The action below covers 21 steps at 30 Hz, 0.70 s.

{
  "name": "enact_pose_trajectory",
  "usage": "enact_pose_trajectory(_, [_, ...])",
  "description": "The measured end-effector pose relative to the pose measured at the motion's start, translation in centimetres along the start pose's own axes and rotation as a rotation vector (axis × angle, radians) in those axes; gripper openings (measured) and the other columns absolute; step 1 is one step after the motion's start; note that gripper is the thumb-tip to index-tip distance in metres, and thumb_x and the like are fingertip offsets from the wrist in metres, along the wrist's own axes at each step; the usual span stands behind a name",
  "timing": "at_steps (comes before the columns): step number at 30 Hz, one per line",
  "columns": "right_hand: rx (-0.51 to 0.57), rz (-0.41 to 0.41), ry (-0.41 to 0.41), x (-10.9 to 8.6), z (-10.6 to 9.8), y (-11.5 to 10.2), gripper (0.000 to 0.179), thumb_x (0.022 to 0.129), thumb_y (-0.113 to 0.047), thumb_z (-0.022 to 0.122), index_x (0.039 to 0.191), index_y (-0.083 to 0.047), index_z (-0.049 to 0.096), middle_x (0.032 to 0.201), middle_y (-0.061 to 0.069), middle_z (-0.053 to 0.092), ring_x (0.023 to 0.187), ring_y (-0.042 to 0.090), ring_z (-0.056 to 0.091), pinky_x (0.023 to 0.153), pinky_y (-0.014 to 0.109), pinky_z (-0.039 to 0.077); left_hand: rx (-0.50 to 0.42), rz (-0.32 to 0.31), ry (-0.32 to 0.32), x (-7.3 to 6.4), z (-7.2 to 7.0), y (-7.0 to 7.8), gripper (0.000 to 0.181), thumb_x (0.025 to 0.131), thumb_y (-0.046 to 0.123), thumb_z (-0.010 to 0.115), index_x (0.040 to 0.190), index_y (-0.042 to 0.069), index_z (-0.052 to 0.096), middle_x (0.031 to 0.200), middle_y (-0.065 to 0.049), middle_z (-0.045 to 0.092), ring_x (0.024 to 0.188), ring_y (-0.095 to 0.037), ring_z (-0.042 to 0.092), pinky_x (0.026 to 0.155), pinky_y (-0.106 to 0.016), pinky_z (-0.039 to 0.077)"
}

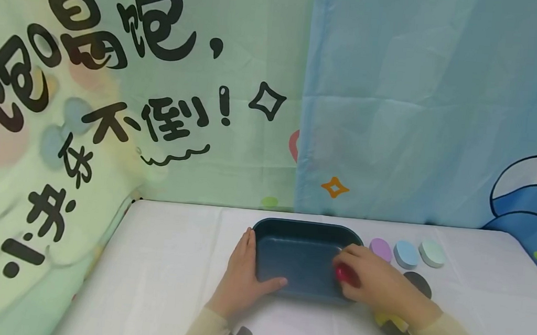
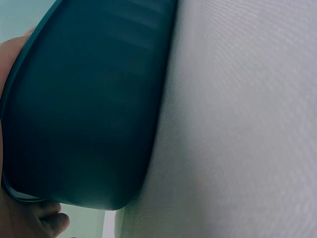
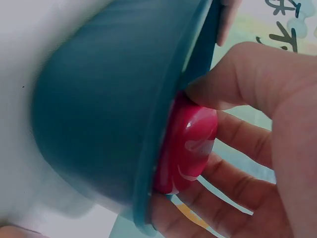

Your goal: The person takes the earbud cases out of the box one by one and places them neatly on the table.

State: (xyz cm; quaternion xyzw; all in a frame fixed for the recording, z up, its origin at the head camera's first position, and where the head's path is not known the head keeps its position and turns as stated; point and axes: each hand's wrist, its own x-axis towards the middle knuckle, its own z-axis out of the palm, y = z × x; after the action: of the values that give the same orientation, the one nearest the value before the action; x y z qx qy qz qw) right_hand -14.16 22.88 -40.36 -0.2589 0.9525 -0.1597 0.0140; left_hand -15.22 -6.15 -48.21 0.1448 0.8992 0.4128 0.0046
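Observation:
A dark blue rectangular tray (image 1: 300, 267) with rounded corners stands on the white table. My left hand (image 1: 245, 284) holds its near left corner, fingers along the left end and thumb over the near rim. At the tray's right end, my right hand (image 1: 373, 278) grips a glossy red rounded object (image 3: 188, 144) between thumb and fingers. In the right wrist view that object is right at the tray's rim (image 3: 156, 129); whether it touches the tray's inside I cannot tell. The left wrist view shows mostly the tray's outer wall (image 2: 89, 109).
Right of the tray lie a purple oval piece (image 1: 380, 249), a light blue one (image 1: 406, 254) and a mint one (image 1: 432, 253). Something yellow (image 1: 389, 319) is partly hidden under my right wrist. A printed cloth (image 1: 249, 176) hangs behind the table (image 1: 161, 264).

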Motion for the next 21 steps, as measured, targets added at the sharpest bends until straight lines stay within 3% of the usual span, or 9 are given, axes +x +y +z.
enact_pose_trajectory(6, [-0.013,-0.051,0.09,-1.1,-0.4,0.0,0.03,0.075,-0.011,0.078,0.104,-0.014,0.071,0.105,-0.004,0.061,0.089,0.012,0.058,0.074,0.031,0.057,0.001,0.0,-0.002,0.0,0.0,0.0,0.121,0.081,0.061,0.075,0.16,0.0,0.007,0.167,-0.02,0.007,0.153,-0.033,0.008,0.119,-0.054,0.022])
enact_pose_trajectory(11, [-0.007,-0.01,0.086,-1.7,-0.7,0.1,0.029,0.076,-0.012,0.08,0.104,-0.016,0.07,0.103,-0.004,0.061,0.09,0.013,0.058,0.074,0.032,0.058,0.007,0.0,-0.003,0.0,0.0,0.0,0.121,0.081,0.062,0.074,0.16,0.0,0.007,0.167,-0.02,0.007,0.153,-0.033,0.008,0.119,-0.054,0.022])
enact_pose_trajectory(17, [-0.042,-0.023,0.135,-2.6,-0.9,0.5,0.029,0.075,-0.011,0.082,0.1,-0.018,0.07,0.099,-0.008,0.059,0.086,0.01,0.056,0.075,0.033,0.058,0.004,-0.004,-0.006,-0.1,-0.1,0.0,0.121,0.081,0.063,0.074,0.16,0.0,0.007,0.167,-0.019,0.007,0.154,-0.032,0.007,0.119,-0.054,0.022])
enact_pose_trajectory(21, [-0.04,0.026,0.106,-3.1,-1.2,0.7,0.03,0.075,-0.013,0.084,0.1,-0.019,0.069,0.1,-0.006,0.06,0.088,0.012,0.057,0.079,0.038,0.059,0.008,-0.002,-0.008,-0.1,-0.1,0.0,0.121,0.081,0.063,0.073,0.16,0.0,0.006,0.167,-0.019,0.006,0.154,-0.032,0.007,0.12,-0.053,0.021])
